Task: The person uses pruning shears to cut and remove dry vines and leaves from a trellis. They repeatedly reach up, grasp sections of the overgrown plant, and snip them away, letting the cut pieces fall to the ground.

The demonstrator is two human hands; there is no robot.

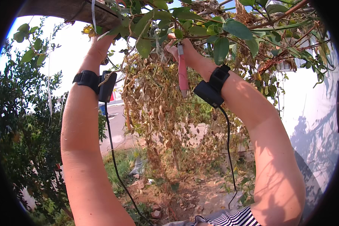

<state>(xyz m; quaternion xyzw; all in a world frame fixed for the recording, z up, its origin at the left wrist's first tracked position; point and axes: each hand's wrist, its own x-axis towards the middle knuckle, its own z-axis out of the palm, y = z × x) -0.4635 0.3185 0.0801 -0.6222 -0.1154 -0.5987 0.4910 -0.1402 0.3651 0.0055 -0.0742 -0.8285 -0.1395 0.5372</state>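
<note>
Both my arms reach up into a leafy vine. My left hand (104, 42) is raised just under a wooden beam (73, 12); leaves and the beam hide its fingers, so its grip cannot be made out. My right hand (188, 50) is up among the green vine leaves (221, 49), its fingers curled around a pink-handled hand tool (182, 72). The handle hangs downward with a metal tip at its lower end. Foliage covers the tool's upper end. Pale, dry stems and fibres (159, 46) dangle between my two hands.
Dried brown vines (158, 113) hang ahead, below my hands. A white wall (308, 107) stands at right, a dark green shrub (25, 113) at left. Black cables (114, 163) run down from the wrist-strapped devices (209, 93). Bricks and rubble (156, 213) lie on the ground.
</note>
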